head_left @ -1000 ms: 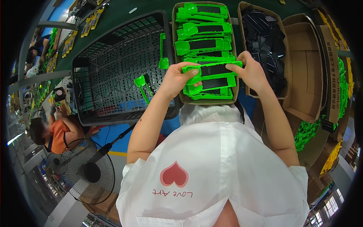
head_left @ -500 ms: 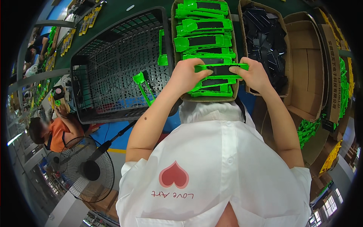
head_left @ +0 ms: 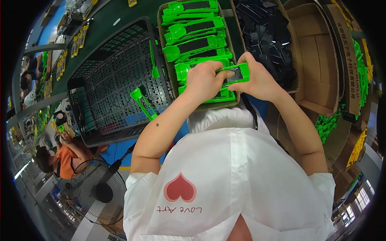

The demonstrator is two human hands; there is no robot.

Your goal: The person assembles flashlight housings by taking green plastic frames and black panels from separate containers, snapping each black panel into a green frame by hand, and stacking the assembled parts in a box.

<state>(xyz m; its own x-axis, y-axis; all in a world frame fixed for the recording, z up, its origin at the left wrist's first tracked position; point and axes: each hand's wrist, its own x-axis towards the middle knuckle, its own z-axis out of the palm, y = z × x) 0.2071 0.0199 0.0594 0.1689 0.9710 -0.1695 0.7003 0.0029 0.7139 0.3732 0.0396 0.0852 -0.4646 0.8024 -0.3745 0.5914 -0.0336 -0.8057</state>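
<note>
Over the near end of a cardboard box [head_left: 217, 105] I hold a green plastic frame [head_left: 244, 71] with a black panel [head_left: 234, 76] set in it. My left hand [head_left: 206, 80] is closed on the frame's left part, its thumb pressed on the black panel. Around the right end, my right hand [head_left: 261, 82] is closed with the thumb on the near side. Fingers hide much of the frame. Several similar green frames with black panels [head_left: 197, 44] lie stacked in the box beneath and beyond my hands.
Left of the box is a black plastic crate [head_left: 116, 138] with loose green pieces [head_left: 142, 103]. To the right stand a box of black panels [head_left: 265, 40] and another open cardboard box [head_left: 315, 60]. A fan [head_left: 102, 193] and a person in orange [head_left: 70, 160] are at the left.
The held frame has turned, its right end now tilted up. My right hand has shifted left, closer to my left hand. The whole view has swung a little, moving boxes and crate leftward.
</note>
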